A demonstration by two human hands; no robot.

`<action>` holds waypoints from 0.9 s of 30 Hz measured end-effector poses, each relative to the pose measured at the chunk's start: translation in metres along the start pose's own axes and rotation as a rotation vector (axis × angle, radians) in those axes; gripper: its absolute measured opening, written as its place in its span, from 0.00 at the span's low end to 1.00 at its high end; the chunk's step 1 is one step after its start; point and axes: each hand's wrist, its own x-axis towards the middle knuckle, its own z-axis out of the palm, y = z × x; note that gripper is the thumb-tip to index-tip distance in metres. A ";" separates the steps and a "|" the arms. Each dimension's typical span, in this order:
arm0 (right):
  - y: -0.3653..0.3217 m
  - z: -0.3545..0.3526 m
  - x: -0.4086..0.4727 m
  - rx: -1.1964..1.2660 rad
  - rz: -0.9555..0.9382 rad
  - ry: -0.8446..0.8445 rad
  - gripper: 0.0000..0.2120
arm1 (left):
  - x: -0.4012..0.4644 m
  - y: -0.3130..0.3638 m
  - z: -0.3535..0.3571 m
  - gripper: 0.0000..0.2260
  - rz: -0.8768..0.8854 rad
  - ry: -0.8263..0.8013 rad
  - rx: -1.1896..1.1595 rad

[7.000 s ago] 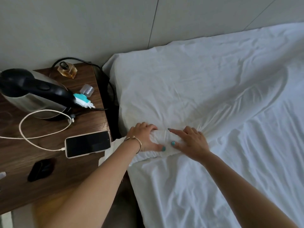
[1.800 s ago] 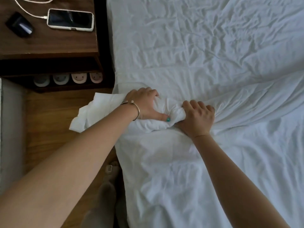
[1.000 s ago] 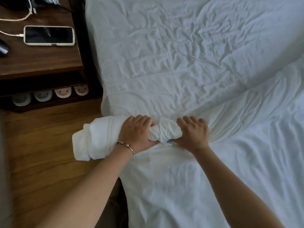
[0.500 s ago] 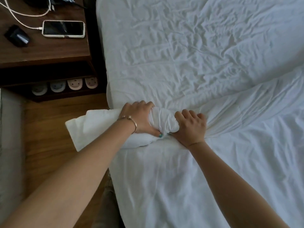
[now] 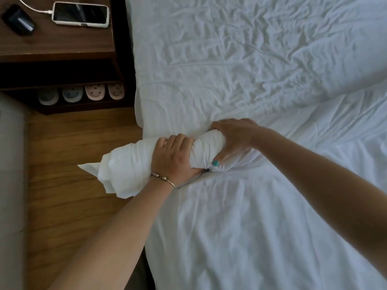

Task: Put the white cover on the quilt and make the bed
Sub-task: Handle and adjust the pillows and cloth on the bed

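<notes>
A tight white roll of cover and quilt lies along the bed's left edge, its loose end sticking out over the floor. My left hand, with a bracelet at the wrist, grips the roll from above. My right hand grips the same roll just to the right, fingers curled over its far side and thumb underneath. The rest of the white cover spreads flat and creased toward me. Beyond the roll is the wrinkled white sheet of the bed.
A dark wooden nightstand stands at upper left, bearing a phone on a charging cable and a small black case. Slippers sit in its lower shelf. Wooden floor runs beside the bed; a grey surface borders the far left.
Both hands have turned the roll toward me along the bed edge; the roll is thicker and tighter, and its free end now sticks out as a point over the floor.
</notes>
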 end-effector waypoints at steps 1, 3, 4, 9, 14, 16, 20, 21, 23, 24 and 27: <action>-0.002 0.008 -0.001 -0.004 0.016 0.072 0.45 | 0.000 0.000 0.000 0.31 0.000 0.001 0.003; -0.005 0.025 -0.007 -0.071 0.044 0.264 0.40 | 0.000 0.001 -0.004 0.32 0.019 -0.036 0.014; -0.005 0.036 -0.011 -0.102 0.047 0.368 0.39 | 0.000 0.004 -0.009 0.34 0.031 -0.101 0.021; 0.000 0.087 -0.027 -0.112 -0.023 0.810 0.34 | 0.048 -0.006 -0.061 0.49 -0.053 -0.706 0.018; -0.013 0.123 -0.045 -0.144 0.031 1.059 0.23 | 0.040 0.000 -0.052 0.48 -0.044 -0.982 0.061; -0.021 0.138 -0.054 -0.169 0.083 1.105 0.17 | 0.002 0.011 -0.040 0.41 0.007 -0.695 0.059; -0.026 0.144 -0.080 -0.217 0.064 1.049 0.15 | -0.062 0.028 -0.025 0.26 0.065 -0.192 0.006; -0.022 0.134 -0.088 -0.232 0.014 0.948 0.20 | -0.068 0.030 -0.022 0.25 0.066 -0.135 0.017; -0.013 0.099 -0.101 -0.205 -0.081 0.622 0.33 | -0.068 0.031 -0.021 0.25 0.073 -0.096 0.004; -0.009 0.076 -0.103 -0.170 -0.080 0.444 0.38 | -0.065 0.029 -0.021 0.25 0.078 -0.102 -0.015; -0.007 0.032 -0.080 -0.117 -0.022 0.091 0.48 | -0.062 0.024 -0.023 0.27 0.097 -0.141 -0.058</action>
